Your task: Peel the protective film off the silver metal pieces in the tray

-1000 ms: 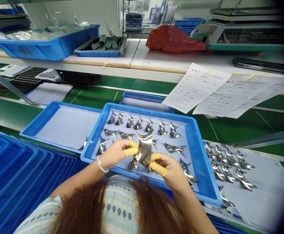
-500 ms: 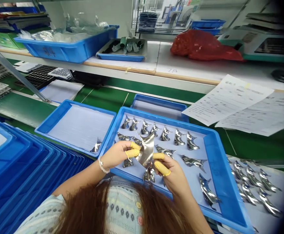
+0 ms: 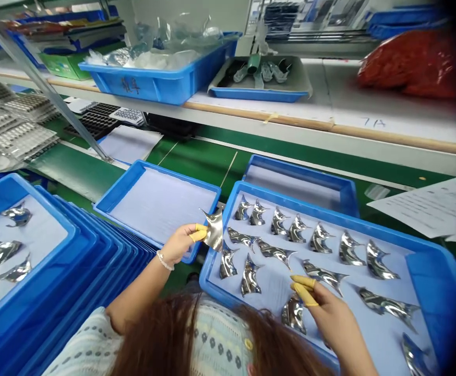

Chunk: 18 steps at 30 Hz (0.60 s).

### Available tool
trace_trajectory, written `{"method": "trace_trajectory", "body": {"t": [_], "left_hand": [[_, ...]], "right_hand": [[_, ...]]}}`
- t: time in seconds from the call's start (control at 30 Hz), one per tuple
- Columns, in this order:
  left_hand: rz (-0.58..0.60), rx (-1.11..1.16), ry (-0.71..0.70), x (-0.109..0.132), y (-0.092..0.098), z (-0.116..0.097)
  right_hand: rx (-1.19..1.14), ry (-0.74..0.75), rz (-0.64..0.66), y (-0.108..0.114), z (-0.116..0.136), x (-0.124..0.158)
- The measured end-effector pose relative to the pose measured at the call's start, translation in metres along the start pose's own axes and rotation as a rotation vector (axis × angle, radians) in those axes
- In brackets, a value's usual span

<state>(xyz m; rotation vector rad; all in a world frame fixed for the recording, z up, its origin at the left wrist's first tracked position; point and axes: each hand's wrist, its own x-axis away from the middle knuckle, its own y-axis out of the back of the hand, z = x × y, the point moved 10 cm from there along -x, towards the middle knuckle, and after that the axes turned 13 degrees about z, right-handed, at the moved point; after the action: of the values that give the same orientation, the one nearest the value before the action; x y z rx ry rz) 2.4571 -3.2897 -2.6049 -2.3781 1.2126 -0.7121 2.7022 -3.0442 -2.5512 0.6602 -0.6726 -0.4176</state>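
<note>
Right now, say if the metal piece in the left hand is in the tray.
Out: the left hand pinches the polished metal piece between its fingers, raised at the rim of the blue tray.

Head cam, 1 view, fwd & down over blue tray (image 3: 330,213).

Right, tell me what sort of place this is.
Most likely a factory production line for small metal parts. Polished curved metal parts lie in rows in a blue plastic tray, yellow finger cots cover the person's fingertips, and a long green-topped workbench runs beneath the trays.
</note>
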Motion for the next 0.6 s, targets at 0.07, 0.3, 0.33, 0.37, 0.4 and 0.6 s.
{"method": "trace_trajectory", "body": {"t": [0.07,0.3,0.33,0.37,0.4,0.6], "left_hand": [[0.029,-0.019,-0.001,-0.003,0.002,0.003],[0.179,-0.096,-0.021,-0.023,-0.020,0.001],[0.192,-0.100,-0.028,-0.026,-0.024,-0.001],[0.202,-0.102,-0.033,-0.029,-0.029,-0.003],[0.209,-0.102,-0.035,-0.031,-0.034,-0.005],[0.266,-0.114,-0.052,-0.036,-0.062,-0.014]], "right_hand": [[0.233,-0.123,-0.044,0.012,-0.013,0.002],[0.525,-0.303,-0.037,0.034,-0.010,-0.001],[0.532,-0.294,-0.045,0.036,-0.002,-0.008],[0.542,-0.277,-0.048,0.036,0.008,-0.018],[0.554,-0.258,-0.047,0.035,0.018,-0.030],[0.626,-0.157,-0.029,0.004,0.061,-0.111]]}}
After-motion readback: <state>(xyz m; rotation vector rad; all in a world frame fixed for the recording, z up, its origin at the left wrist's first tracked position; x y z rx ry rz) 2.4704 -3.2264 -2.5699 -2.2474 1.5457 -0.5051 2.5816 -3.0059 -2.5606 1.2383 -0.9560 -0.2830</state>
